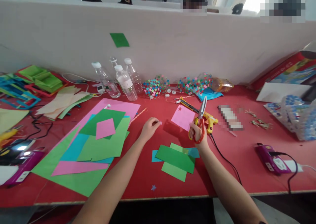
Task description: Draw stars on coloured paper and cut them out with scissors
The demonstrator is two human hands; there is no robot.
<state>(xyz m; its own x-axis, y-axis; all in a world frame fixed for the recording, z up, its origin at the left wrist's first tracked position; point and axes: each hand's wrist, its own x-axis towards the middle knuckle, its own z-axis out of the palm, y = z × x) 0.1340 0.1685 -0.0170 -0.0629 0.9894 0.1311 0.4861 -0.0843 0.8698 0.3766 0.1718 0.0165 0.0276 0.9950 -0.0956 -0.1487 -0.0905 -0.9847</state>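
My right hand (197, 133) is closed round the orange handles of a pair of scissors (201, 117), blades pointing up and away over a small pink paper square (182, 117). My left hand (148, 128) pinches a tiny pink star (160, 122) just above the red table (247, 164). Between my forearms lies a small pile of green and blue paper pieces (175, 159). A small blue star (153, 187) lies near the table's front edge.
Large pink, green and blue sheets (93, 145) spread at left. Three water bottles (123, 81) and heaps of coloured stars (155, 86) stand by the white partition. A yellow glue gun (209, 120) with black cord lies behind the scissors. A purple device (269, 158) sits at right.
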